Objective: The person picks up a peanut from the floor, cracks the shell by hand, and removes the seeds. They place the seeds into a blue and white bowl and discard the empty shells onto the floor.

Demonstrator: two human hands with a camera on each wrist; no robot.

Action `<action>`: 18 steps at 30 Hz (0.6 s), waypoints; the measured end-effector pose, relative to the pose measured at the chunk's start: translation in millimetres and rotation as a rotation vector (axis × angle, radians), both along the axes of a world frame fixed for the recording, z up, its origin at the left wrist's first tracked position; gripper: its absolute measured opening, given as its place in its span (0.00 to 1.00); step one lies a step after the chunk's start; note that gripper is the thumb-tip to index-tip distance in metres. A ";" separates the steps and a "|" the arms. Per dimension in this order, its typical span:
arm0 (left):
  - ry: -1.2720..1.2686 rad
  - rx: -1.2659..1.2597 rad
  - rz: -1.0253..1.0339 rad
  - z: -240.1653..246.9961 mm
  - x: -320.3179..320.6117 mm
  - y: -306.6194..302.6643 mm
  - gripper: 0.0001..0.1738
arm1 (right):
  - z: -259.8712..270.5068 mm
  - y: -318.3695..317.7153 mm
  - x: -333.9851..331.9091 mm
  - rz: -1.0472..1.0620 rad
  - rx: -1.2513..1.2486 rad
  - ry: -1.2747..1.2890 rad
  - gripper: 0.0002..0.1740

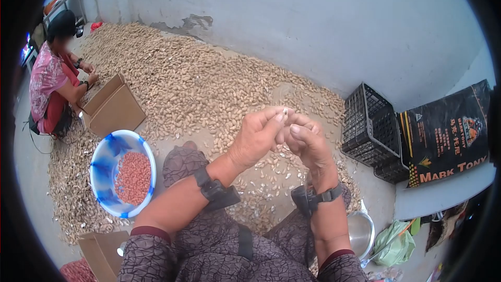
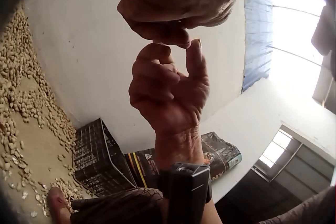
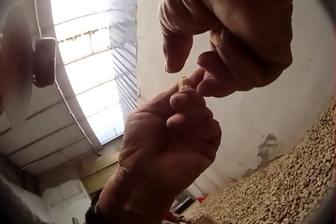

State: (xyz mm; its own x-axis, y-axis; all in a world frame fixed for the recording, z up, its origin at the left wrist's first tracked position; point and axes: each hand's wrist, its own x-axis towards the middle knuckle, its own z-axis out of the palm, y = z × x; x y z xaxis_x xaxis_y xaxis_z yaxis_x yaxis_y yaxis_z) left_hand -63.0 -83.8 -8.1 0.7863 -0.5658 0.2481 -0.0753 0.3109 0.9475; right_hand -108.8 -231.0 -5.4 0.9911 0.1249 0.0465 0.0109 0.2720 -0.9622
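My two hands meet in front of me, raised above my lap. The left hand (image 1: 258, 133) pinches a small pale peanut shell (image 3: 184, 84) between thumb and fingertips; its end shows above the thumb in the head view. Right beside it is the right hand (image 1: 310, 143), its curled fingertips close against the left fingertips. In the left wrist view the right thumb (image 2: 195, 56) stands apart from the bent fingers. I cannot tell whether the right fingers hold anything. Below and beyond the hands spreads a large heap of unshelled peanuts (image 1: 198, 78).
A blue-and-white basin (image 1: 95, 177) with pink kernels stands at the left. Behind it are a cardboard box (image 1: 117, 109) and a crouching person (image 1: 49, 81). Black crates (image 1: 365, 125) and a black printed sack (image 1: 449, 136) are at the right, near a metal bowl (image 1: 360, 232) and green bag (image 1: 394, 248).
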 end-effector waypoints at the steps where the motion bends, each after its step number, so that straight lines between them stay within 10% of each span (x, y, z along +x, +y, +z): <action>1: 0.005 0.002 0.008 1.1 -0.4 0.7 0.15 | 0.5 -0.9 -0.1 -0.061 0.001 -0.013 0.15; 18: -0.405 0.173 0.320 -25.2 4.6 -17.6 0.12 | -13.5 18.3 13.7 -0.253 0.186 0.094 0.11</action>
